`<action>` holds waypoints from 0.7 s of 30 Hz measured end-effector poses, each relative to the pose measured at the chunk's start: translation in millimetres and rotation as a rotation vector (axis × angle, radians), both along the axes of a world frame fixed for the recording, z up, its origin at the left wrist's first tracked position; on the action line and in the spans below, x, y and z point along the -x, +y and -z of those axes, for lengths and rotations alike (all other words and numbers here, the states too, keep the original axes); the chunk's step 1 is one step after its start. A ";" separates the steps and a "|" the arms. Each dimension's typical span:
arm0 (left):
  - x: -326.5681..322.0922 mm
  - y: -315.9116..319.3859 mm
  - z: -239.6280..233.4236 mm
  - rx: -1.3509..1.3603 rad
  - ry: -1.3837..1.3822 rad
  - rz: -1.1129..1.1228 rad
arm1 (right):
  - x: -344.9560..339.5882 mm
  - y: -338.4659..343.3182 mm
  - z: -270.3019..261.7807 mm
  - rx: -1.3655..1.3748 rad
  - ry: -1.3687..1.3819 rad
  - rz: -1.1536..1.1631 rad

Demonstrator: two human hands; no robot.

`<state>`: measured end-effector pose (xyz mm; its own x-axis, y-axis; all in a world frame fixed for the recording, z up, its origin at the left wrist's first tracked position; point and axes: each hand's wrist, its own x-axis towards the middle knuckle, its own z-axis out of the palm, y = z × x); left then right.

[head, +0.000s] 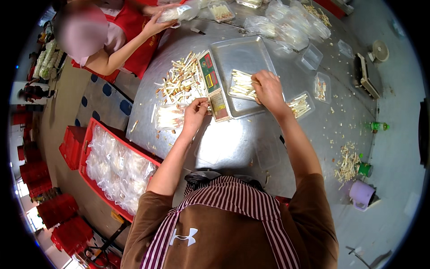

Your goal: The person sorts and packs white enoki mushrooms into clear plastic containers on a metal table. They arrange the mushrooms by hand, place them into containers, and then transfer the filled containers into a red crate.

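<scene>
My right hand (268, 89) bends over the near end of a clear plastic tray of thin white-stemmed mushrooms (242, 84). Its fingers touch the mushroom ends, but the hand hides whether they grip any. That tray rests on the metal pan (245, 55) of a weighing scale. Beside the scale's display panel (210, 74), my left hand (196, 116) has thumb and fingers pinched together on a small pale mushroom piece. A second filled tray (169, 117) lies just left of it. Beyond that spreads a loose heap of mushrooms (181, 79) with brown caps.
Another partly filled tray (302, 106) lies right of my forearm. Bagged packs (292, 25) crowd the far side. At my left stands a red crate (117, 168) of bagged packs. Across the steel table (181, 42), a co-worker's hand (161, 23) holds a wrapped pack. A purple mug (361, 195) is at right.
</scene>
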<state>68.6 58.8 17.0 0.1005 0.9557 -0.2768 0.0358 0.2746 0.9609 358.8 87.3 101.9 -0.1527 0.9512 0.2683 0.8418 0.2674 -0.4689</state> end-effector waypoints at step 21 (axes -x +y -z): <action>-56.1 18.9 -19.2 -0.387 0.387 0.093 | 1.8 12.5 15.3 -0.117 0.172 0.171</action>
<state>124.7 77.8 36.2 0.1504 0.9868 0.0593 0.4138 -0.1173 0.9028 357.0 99.8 86.6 0.0649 0.9201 0.3862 0.7901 0.1890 -0.5831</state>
